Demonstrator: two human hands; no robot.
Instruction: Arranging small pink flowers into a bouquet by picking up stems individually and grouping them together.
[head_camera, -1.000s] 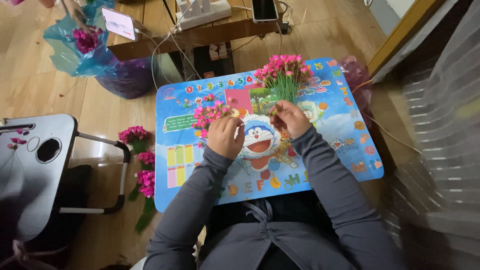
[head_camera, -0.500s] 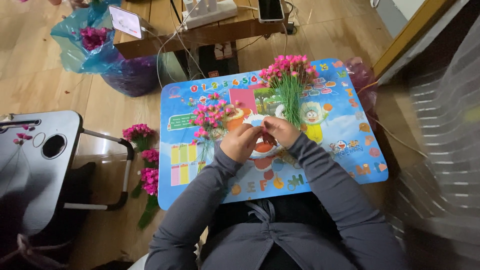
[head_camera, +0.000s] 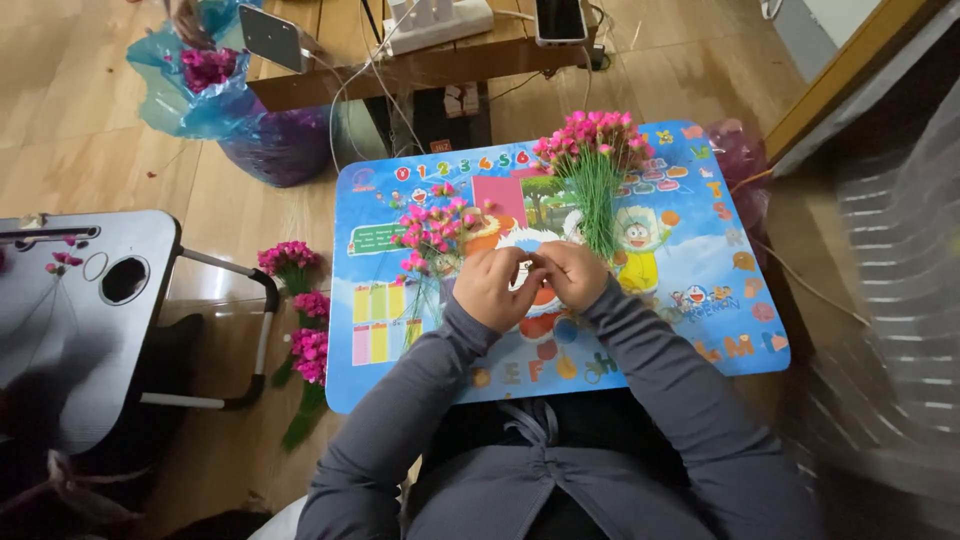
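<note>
Hands, left (head_camera: 490, 288) and right (head_camera: 572, 274), pinch together between loose pink flowers (head_camera: 435, 230) and bunched flowers (head_camera: 592, 150)

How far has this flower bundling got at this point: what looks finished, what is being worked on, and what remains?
Finished-looking pink bunches lie on the floor beside the blue table, and a tied-looking bunch with green stems lies on it. The left hand and right hand meet at the table's middle, pinching something too small to identify. Loose pink sprigs beside the left hand seem still unbundled.

Blue cartoon lap table (head_camera: 700, 300): 2 pink flower bunches (head_camera: 590, 150), (head_camera: 435, 230) on top.
</note>
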